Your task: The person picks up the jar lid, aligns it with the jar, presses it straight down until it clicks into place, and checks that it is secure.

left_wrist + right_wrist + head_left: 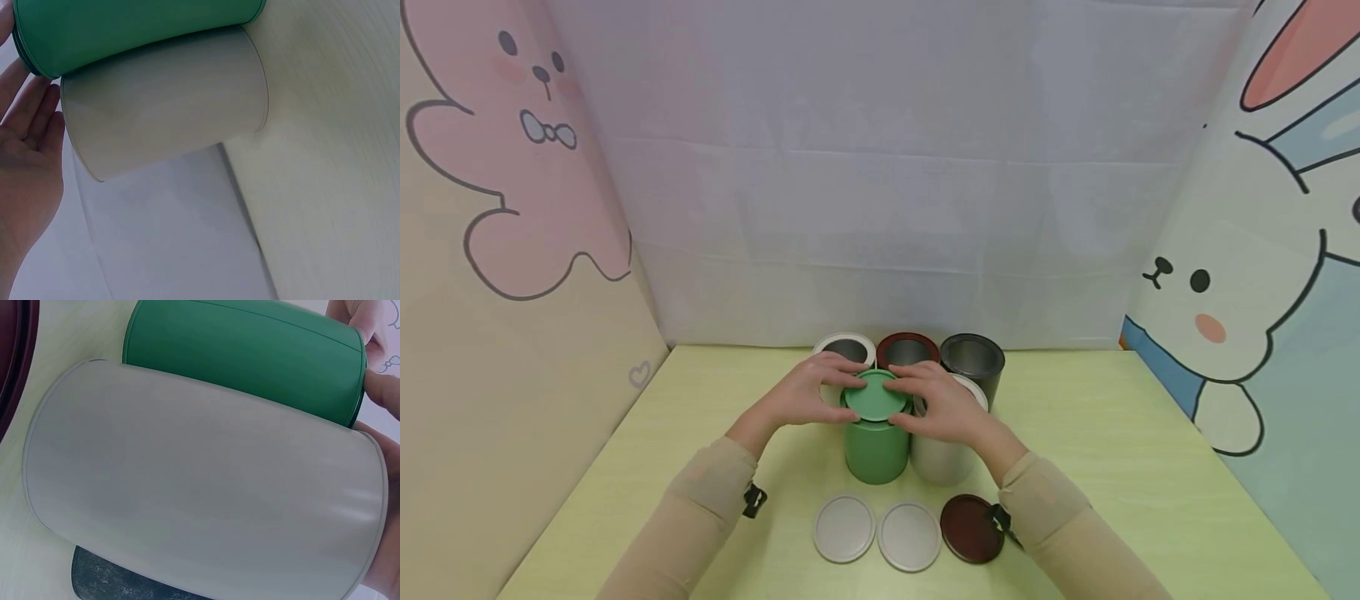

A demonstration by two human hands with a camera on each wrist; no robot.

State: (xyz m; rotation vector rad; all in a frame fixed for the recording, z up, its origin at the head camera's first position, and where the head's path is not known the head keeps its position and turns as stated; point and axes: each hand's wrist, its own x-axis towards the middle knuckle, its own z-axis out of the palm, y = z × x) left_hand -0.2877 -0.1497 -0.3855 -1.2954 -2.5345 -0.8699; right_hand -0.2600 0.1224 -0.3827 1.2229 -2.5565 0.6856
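Note:
A round green lid [876, 396] lies over the mouth of a green can [877, 454], which stands upright. From its left side my left hand [805, 392] holds the lid's edge, thumb in front and fingers behind. On the opposite side my right hand [943, 404] grips the same lid, reaching over a white can [942, 462] that stands beside the green one. In the left wrist view, the left fingertips are right at the top rim of the green can [137, 31]. The right wrist view has the white can [200, 481] covering part of the right hand.
Behind stand three more open cans: a white-rimmed one [844, 340], a dark red one [908, 340] and a black one [988, 379]. In front lie two pale lids [844, 529] and a dark red lid [966, 533]. A white cloth [887, 208] hangs behind the table.

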